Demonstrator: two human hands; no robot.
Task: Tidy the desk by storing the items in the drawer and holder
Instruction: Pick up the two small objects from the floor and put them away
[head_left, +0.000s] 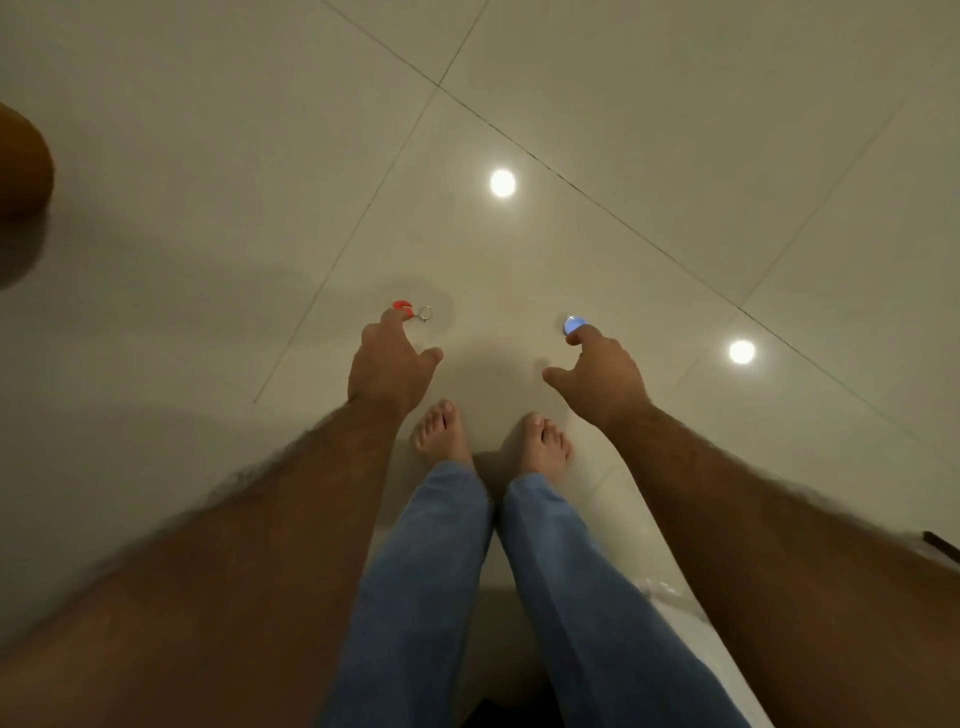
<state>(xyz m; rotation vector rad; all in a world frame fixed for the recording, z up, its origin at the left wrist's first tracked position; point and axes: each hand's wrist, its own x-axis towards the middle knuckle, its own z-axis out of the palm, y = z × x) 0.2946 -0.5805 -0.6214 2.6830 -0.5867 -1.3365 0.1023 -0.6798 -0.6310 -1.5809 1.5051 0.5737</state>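
Pickup from the tiled floor (675, 130) is the step we judge to be in hand, and to do it well we would have each hand close fully round its small item before lifting, since both items are slight and lie on a glossy surface where a loose fingertip hold could let them skid or drop. We note the left hand (387, 364) reaching down and forward, its fingers curled at the tips over a red key tag (402, 305) with a metal split ring (425, 313) showing just right of the fingertips; the thumb stands out to the right, apart from the tag, so we read a fingertip hold and not a full grip. We note the right hand (602, 371) likewise extended, forefinger laid on a small round blue-white object (572, 324), thumb splayed left and clear of it; we cannot tell what the object is, nor whether it is pinched or only touched. Both items sit just beyond the person's bare feet (491, 434), well apart from each other. Neither desk, drawer nor holder appears in view, so we judge the storing as yet to come. A brown rounded object (23, 161) shows at the far left edge, and two ceiling-light reflections (502, 183) lie on the tiles.
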